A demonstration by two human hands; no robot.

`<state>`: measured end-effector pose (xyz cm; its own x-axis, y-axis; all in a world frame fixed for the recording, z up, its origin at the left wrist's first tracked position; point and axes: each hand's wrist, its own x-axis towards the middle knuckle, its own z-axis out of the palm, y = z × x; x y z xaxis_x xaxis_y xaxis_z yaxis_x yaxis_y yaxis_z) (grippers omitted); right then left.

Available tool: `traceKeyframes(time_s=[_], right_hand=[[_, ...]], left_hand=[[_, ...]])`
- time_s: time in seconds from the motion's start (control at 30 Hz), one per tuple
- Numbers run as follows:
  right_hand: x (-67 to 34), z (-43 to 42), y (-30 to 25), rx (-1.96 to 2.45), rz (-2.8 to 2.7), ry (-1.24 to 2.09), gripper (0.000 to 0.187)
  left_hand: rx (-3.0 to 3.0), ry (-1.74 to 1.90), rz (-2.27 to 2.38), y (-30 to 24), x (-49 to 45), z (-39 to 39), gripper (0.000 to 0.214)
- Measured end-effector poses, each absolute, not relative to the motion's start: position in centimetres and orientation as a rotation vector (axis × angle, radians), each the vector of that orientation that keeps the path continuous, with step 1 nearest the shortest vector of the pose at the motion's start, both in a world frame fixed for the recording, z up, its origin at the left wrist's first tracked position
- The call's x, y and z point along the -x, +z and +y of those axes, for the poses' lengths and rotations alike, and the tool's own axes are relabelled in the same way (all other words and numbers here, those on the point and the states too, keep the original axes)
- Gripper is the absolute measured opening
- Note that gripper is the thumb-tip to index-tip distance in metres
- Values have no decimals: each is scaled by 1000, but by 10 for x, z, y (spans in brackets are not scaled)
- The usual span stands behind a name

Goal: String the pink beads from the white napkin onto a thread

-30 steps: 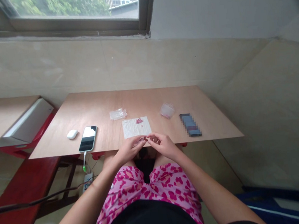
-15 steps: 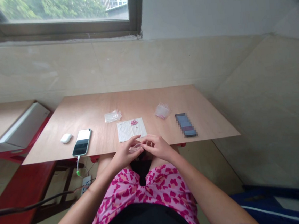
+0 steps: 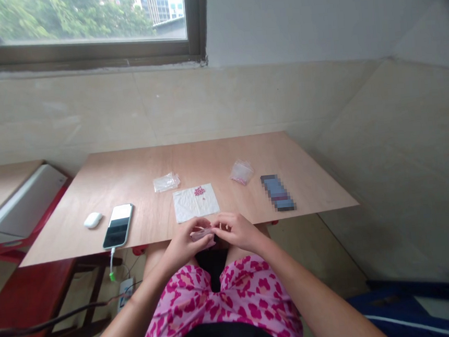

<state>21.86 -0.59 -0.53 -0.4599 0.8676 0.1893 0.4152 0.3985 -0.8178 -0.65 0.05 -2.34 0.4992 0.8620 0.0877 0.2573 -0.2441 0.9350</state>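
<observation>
Just off the table's near edge, my left hand (image 3: 187, 242) is closed around a small clear plastic bag (image 3: 201, 234), thumb in front and fingers curled behind. My right hand (image 3: 236, 231) meets it from the other side, thumb and index fingertips pinched together at the bag's edge. Anything inside the bag is too small to make out. Beyond my hands lies a white paper napkin (image 3: 190, 205), bearing a little cluster of pink beads (image 3: 198, 191) and one bead apart from them.
Flat clear bags (image 3: 166, 182) lie behind the napkin to the left. To the right are a clear bag with pink bits (image 3: 242, 172) and a pixelated phone (image 3: 277, 192). On the left sit a white earbud case (image 3: 93, 220) and a phone (image 3: 118, 226) on a charging cable.
The view has shifted, so the tabletop things appear slightly lower and further left. My left fingers have curled in more around the bag, and both hands sit a little lower.
</observation>
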Motion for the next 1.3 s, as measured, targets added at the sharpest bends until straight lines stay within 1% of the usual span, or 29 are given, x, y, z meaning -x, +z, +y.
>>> traceKeyframes(time_s=[0.3, 0.57, 1.3], right_hand=[[-217, -4, -16, 1106, -2212, 796, 8], [-217, -3, -18, 1105, -2252, 772, 12], [-218, 0, -25, 1114, -2265, 695, 11]], left_hand=[[-2059, 736, 1023, -28, 6, 3, 3], [-2191, 729, 1019, -35, 6, 6, 8], [-2256, 744, 967, -38, 4, 9, 13]])
